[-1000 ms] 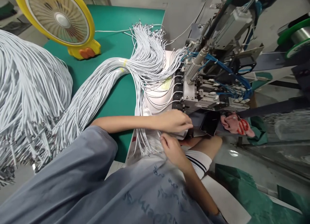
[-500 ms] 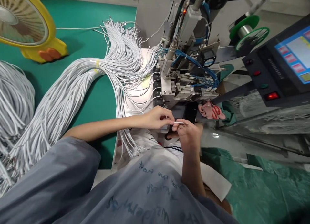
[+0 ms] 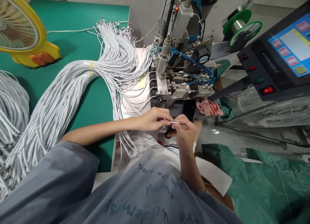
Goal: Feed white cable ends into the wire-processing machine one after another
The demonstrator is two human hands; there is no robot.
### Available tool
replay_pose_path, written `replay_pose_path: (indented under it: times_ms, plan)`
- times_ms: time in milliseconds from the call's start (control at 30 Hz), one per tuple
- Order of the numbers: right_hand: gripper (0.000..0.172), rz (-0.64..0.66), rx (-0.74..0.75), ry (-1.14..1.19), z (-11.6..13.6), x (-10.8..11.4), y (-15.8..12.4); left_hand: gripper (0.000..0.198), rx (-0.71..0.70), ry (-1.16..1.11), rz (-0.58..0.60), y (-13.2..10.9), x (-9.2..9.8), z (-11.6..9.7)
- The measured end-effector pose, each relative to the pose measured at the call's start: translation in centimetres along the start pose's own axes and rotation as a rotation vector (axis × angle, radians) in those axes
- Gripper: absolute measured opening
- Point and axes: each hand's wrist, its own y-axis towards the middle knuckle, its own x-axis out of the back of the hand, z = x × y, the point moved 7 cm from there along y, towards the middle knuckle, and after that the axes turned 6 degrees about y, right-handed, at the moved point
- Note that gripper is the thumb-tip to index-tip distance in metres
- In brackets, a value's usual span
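My left hand (image 3: 156, 119) pinches a thin white cable (image 3: 174, 122) near its end, in front of the machine. At the cable's tip, my right hand (image 3: 186, 128) has its thumb and forefinger closed on it. Just beyond my hands is the machine (image 3: 167, 77), with blue tubes and metal clamps; several white cables run into its black side block (image 3: 153, 88). A large bundle of white cables (image 3: 65, 81), tied with yellow tape, lies to the left, and some of its strands hang past the table edge beneath my left forearm.
On the green table (image 3: 79, 17) stands a yellow fan (image 3: 46, 54). A control panel (image 3: 273, 52) with a lit screen juts in at the right, near a green wire spool (image 3: 244, 26). A pink cloth (image 3: 208, 107) lies beside the machine; green sheeting (image 3: 271, 182) covers the lower right.
My right hand has turned inward, and its thumb and forefinger have closed on the cable's tip. My left hand keeps its pinch. The whole view has shifted slightly.
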Motion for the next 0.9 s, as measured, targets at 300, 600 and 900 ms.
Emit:
replay_pose_path:
  times_ms: [300,600,900]
  plan:
    - [0.013,0.127,-0.06,-0.348,2.3,-0.4,1.0,0.023,-0.067,0.178,0.013,-0.1,0.0,0.2]
    - [0.015,0.064,-0.037,-0.32,1.0,-0.2,1.1,0.023,-0.071,0.274,-0.054,-0.3,-0.5,0.0]
    - [0.02,0.124,0.07,-0.605,2.2,-0.8,1.4,0.026,-0.162,0.825,0.098,-0.5,-0.7,0.6]
